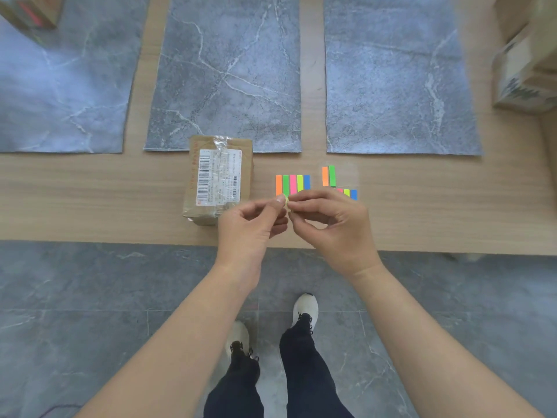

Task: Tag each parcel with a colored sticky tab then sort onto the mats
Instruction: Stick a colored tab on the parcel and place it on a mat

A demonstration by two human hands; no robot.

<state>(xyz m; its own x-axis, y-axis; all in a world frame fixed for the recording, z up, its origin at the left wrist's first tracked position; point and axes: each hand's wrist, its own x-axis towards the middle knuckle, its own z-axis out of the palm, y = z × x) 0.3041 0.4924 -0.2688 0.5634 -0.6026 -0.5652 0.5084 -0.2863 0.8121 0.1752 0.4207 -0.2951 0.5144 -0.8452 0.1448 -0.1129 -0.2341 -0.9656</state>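
Left hand [256,218] and right hand [328,218] pinch one yellow tab [287,201] (fingers curled) beside parcel [217,179]

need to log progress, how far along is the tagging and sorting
Done: one box sits on the left mat. In hand: left hand and right hand pinch a yellow tab. Left: the parcel at the middle mat's edge shows no tab; blurred boxes wait at the right, off the mats.

1. On the table [90,200], side by side: left mat [60,86], middle mat [226,70], right mat [391,86].
2. The parcel [218,176] lies before the middle mat (far end overlapping its near edge).
3. Two tab sheets [292,184] lie right of the parcel.
4. Boxes [524,70] stand right of the right mat.
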